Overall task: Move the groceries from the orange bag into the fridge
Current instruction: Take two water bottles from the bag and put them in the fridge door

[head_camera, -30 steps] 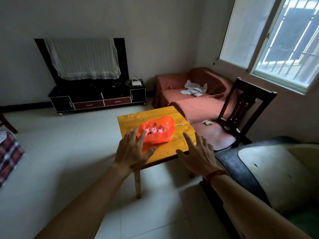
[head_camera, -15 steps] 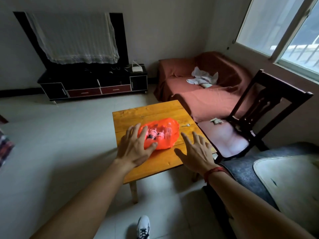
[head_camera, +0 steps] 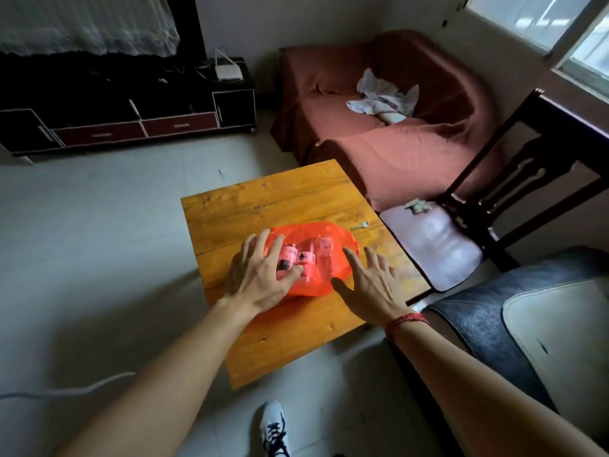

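**Both hands spread at the orange bag**

Well left of the orange bag and beyond it, a dark TV stand stood against the wall. The left hand lay on the bag's left side, its fingers straight and fanned apart over the plastic, the thumb pressed against the bag's front where a pink-labelled bottle showed through. The bag itself sat on the wooden worktop, with several bottles lying in it side by side. Just right of the bag was the right hand, a red cord round its wrist; its fingers were also splayed wide and held nothing, the forefinger at the bag's right edge, though contact could not be made out. Right of the bag and a little beyond it lay a small key, and farther right stood a dark wooden chair.
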Motion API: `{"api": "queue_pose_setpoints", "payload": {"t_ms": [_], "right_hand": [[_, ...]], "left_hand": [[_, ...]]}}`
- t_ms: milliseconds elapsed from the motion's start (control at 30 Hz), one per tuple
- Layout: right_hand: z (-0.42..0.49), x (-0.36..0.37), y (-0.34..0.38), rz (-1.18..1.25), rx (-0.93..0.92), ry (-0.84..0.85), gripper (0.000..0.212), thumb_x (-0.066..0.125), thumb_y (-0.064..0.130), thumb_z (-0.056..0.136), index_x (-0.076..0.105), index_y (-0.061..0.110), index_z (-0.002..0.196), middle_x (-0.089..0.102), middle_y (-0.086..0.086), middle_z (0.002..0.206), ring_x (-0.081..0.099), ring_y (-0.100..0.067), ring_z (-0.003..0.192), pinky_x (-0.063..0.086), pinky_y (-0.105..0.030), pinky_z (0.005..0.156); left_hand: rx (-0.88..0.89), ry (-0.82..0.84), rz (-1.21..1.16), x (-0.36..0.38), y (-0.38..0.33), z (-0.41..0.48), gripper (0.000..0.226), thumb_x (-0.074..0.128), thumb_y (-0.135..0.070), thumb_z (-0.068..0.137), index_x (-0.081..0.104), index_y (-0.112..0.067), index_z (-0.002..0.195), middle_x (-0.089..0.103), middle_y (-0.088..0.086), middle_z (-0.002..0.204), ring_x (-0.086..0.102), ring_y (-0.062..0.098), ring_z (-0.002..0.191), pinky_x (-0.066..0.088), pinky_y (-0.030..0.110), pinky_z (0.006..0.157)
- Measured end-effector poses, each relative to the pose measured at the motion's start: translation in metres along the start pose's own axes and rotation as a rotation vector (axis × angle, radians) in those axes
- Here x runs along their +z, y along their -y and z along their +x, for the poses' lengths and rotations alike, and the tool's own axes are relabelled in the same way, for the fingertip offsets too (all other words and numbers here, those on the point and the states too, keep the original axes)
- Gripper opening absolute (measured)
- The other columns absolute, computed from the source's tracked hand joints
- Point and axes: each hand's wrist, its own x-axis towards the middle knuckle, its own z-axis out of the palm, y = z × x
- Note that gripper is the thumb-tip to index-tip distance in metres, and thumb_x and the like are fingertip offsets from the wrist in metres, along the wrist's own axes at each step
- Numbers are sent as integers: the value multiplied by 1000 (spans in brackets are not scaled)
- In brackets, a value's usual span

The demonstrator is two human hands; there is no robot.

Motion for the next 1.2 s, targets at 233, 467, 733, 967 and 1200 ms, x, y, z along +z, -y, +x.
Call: {"api": "queue_pose_setpoints", "payload": {"t_ms": [233, 467, 733, 967, 1200], "right_hand": [[42, 19, 8, 17, 33, 73, 74, 39, 65, 89, 16, 32, 151, 26, -16, 153, 33, -35, 134, 37, -50, 102], [81, 39, 11, 70, 16, 152, 71, 41, 62, 91, 18, 31, 151, 32, -14, 148, 35, -34, 132, 38, -48, 99], [149, 99, 8, 331, 33, 371, 64, 48, 39, 93, 21, 22, 149, 42, -18, 136, 45, -39, 118, 41, -47, 97], [200, 159, -7, 477, 175, 452, 65, 48, 19, 88, 21, 13, 147, 63, -25, 107, 63, -43, 91, 44, -37, 71], [221, 196, -20, 509, 355, 439, 54, 54, 33, 81, 40, 8, 127, 46, -22, 133, 52, -43, 116, 45, -45, 97]], "left_hand": [[-10, 146, -38, 29, 11, 37, 84, 28, -72, 77, 32, -25, 145, 25, 2, 155, 21, 24, 141, 38, 51, 105], [-5, 267, -48, 58, 8, 63, 69, 40, -59, 88, 32, -24, 147, 35, 0, 149, 31, 22, 137, 38, 40, 104], [-124, 493, -112, 128, 7, 112, 53, 46, -38, 90, 36, -23, 140, 40, 1, 141, 43, 30, 126, 43, 46, 98], [-398, 526, -309, 192, 14, 156, 41, 51, -29, 84, 53, -17, 123, 57, 13, 124, 53, 35, 115, 42, 46, 102], [-470, 524, -321, 230, 1, 174, 43, 54, -10, 85, 51, -8, 128, 59, 20, 120, 55, 38, 111, 42, 34, 92]]}}
